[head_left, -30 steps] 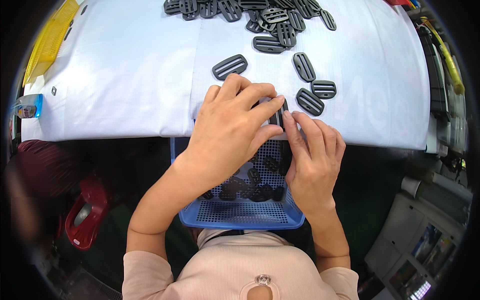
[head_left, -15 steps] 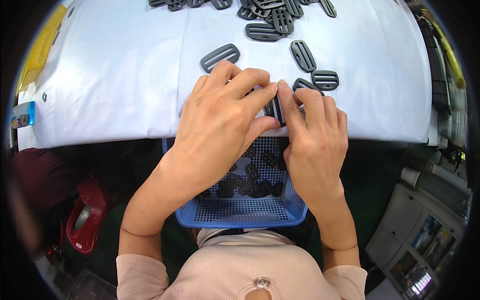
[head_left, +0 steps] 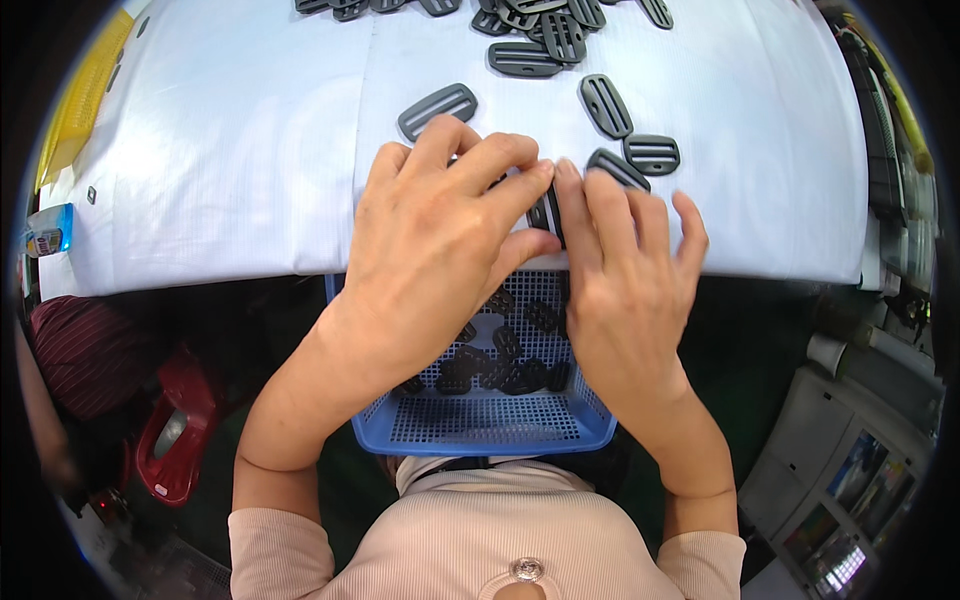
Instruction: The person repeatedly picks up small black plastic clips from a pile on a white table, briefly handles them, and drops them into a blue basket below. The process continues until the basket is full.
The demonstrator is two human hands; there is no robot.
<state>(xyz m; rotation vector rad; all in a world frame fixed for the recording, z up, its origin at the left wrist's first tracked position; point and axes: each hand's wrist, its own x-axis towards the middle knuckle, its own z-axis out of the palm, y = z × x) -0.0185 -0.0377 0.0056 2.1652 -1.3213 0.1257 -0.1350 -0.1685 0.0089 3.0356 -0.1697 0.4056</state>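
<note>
A dark grey slide buckle [head_left: 546,218] with long slots is partly covered by my fingers at the table's near edge. My left hand [head_left: 440,220] has it between thumb and index finger. On its other side, my right hand [head_left: 625,270] lays the index finger along the buckle; the thumb is hidden and the little finger stands apart. Just beyond my right fingers lies another buckle [head_left: 618,170], with a shorter buckle [head_left: 651,155] beside it. A long buckle [head_left: 604,106] is farther up, and one more buckle [head_left: 437,110] lies beyond my left knuckles.
Below the table edge, a blue plastic basket [head_left: 485,440] holds several dark buckles. More buckles [head_left: 525,58] are heaped at the far side of the white-covered table [head_left: 230,180]. A yellow basket [head_left: 85,95] and a blue packet [head_left: 48,230] are at left, a red stool [head_left: 175,455] below.
My right fingers have straightened and spread somewhat, the little finger moving outward. My left hand keeps its grip on the buckle, nearly still.
</note>
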